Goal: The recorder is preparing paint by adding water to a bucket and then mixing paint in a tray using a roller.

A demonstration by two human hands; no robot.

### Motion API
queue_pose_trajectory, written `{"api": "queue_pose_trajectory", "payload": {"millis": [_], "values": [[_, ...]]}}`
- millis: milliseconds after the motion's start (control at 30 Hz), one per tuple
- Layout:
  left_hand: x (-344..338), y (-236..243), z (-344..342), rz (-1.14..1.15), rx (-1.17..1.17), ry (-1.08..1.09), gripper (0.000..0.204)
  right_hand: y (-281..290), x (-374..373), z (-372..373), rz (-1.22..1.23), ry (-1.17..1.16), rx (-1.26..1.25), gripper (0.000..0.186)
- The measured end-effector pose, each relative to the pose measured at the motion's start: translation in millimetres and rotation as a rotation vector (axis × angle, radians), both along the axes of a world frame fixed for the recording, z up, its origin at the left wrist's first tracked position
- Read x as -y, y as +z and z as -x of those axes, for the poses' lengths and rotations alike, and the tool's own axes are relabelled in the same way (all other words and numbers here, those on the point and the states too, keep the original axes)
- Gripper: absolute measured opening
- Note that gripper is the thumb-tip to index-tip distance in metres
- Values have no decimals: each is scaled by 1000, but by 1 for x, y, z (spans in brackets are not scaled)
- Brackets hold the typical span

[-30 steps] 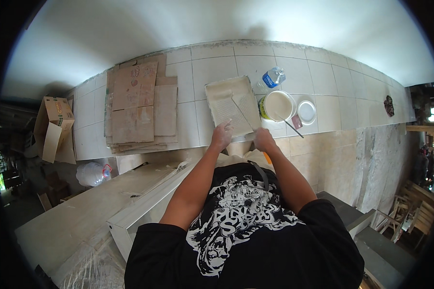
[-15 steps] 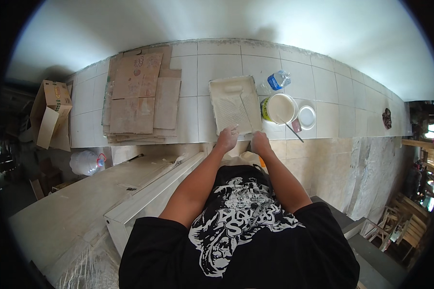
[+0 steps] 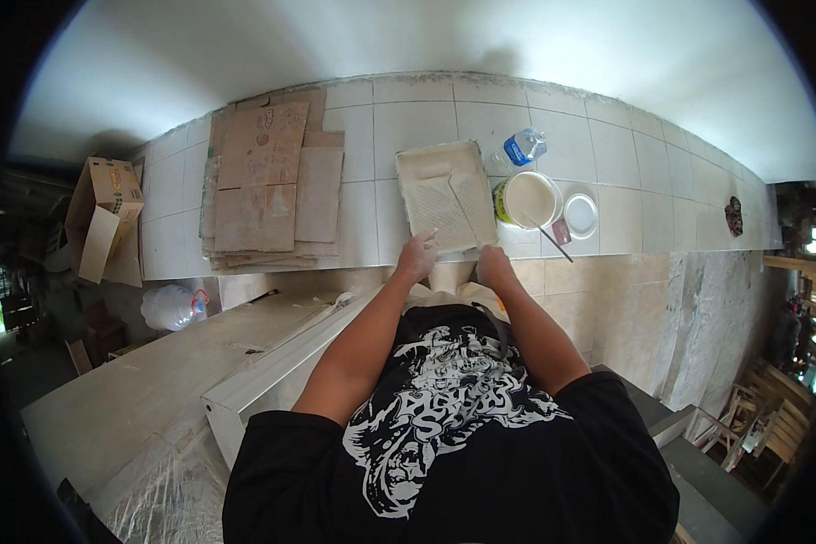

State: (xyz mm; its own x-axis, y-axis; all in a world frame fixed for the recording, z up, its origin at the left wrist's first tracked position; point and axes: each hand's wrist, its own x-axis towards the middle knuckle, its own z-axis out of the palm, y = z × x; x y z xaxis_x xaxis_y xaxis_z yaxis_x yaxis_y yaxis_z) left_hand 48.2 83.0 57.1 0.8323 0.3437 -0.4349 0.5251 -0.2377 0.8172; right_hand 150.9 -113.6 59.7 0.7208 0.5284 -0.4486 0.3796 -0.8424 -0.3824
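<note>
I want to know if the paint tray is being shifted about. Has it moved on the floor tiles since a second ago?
No. The paint tray lies on the same floor tiles, beside the paint bucket as before; only the camera view shifted. Both hands rest at its near edge.

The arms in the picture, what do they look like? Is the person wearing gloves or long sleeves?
No gloves and no long sleeves. Both forearms are bare from the short black sleeves of a black T-shirt with a white printed drawing down to the bare left hand and bare right hand. No watch, ring or bracelet can be made out.
</note>
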Motion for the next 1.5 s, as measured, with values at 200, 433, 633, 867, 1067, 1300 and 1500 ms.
{"api": "queue_pose_trajectory", "payload": {"millis": [200,433,633,867,1067,1300,1500], "values": [[-1,-11,-4,23,35,8,46,20,-5,-19,-22,-28,23,17],[-1,-15,-14,18,1,-10,47,1,6,-13,-186,-47,75,18],[4,-63,5,25,0,39,49,36,15,-13,-138,-135,31,24],[16,-39,-11,58,-6,-39,48,-5,-2,-24,-145,-141,40,22],[11,-58,-11,36,35,-45,47,32,-11,-17,-173,-99,-50,16],[23,-42,-16,131,-1,42,46,66,-15,16,19,-17,-89,14],[17,-28,-7,51,-16,29,46,16,-43,7,-10,56,-31,15]]}}
